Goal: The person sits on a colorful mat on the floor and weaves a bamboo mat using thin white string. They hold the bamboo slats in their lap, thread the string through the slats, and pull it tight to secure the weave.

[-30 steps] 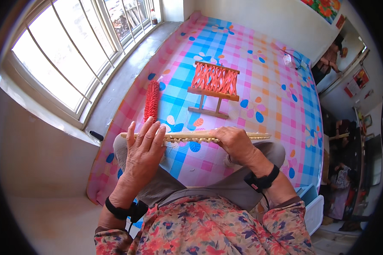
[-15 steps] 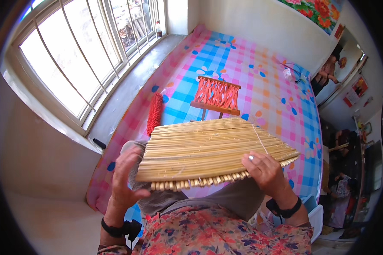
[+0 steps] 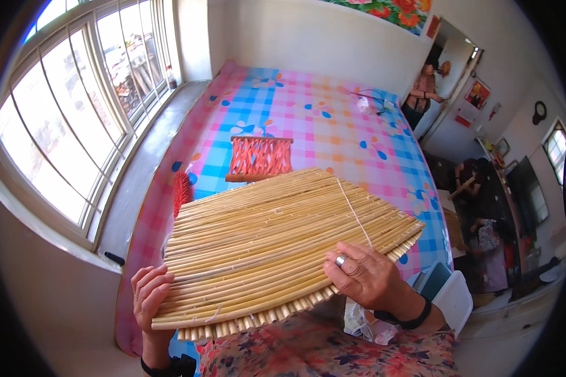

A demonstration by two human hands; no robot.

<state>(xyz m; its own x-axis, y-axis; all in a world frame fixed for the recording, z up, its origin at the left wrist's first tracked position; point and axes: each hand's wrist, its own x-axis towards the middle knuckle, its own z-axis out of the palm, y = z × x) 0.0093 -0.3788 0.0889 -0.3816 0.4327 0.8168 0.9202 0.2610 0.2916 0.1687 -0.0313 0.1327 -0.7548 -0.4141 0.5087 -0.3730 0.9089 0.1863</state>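
A yellow mat of straight plant stalks (image 3: 267, 242), laid side by side and stitched with pale thread, is held tilted above my lap. A second layer of stalk ends shows along its near edge. My left hand (image 3: 149, 295) grips the left end of the stalk mat, fingers curled over the edge and the thumb hidden. My right hand (image 3: 366, 276), a ring on one finger, holds the near right edge, fingertips on top near a white thread running across the stalks.
A small folding stool with red webbing (image 3: 261, 157) stands on the checkered bed cover (image 3: 333, 138), beside a red bristly roll (image 3: 181, 191). A barred window and sill (image 3: 151, 135) line the left. A pale plastic bin (image 3: 456, 305) is at my right. Other people (image 3: 423, 94) are farther off.
My left hand, open and apart before, now grips the left end of the stalk mat. The mat has come closer and its left end sits lower; the view has turned right.
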